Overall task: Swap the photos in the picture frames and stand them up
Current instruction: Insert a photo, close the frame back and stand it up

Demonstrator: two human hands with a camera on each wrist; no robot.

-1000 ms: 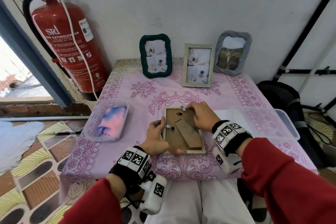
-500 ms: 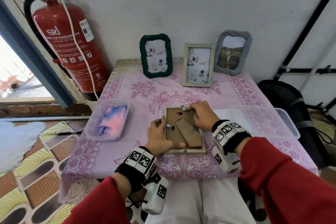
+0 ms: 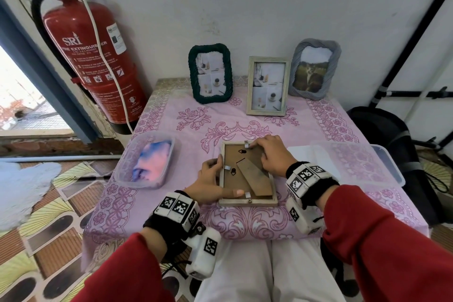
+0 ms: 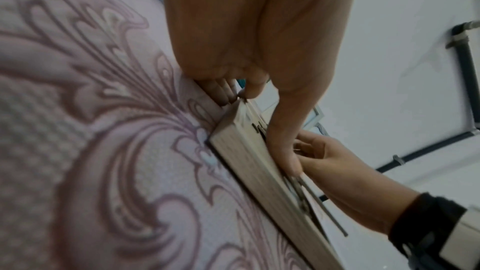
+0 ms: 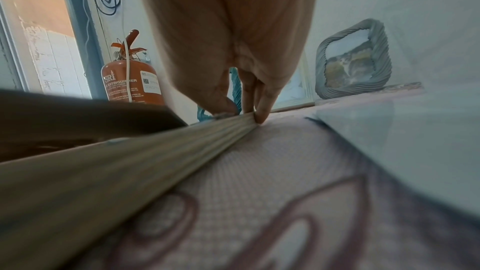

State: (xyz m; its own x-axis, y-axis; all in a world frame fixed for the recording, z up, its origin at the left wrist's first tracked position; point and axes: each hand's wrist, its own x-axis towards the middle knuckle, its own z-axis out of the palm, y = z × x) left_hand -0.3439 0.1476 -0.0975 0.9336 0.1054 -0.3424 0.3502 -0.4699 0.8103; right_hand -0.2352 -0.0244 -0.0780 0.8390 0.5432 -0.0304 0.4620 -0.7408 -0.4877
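A pale wooden frame [image 3: 247,200] lies face down near the table's front edge, brown back up. Three frames stand upright at the wall: a dark green one [image 3: 210,73], a pale wooden one [image 3: 268,86] and a grey one [image 3: 314,69].

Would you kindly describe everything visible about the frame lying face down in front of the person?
The frame lies face down on the pink tablecloth, near its front edge. Its border looks like pale whitewashed wood; the brown backing board carries a folded-down stand, two dark hanging hooks and small metal tabs. The left hand holds its left edge, thumb lying across the bottom of the backing. The right hand rests on the top right corner, fingertips at the top tab.
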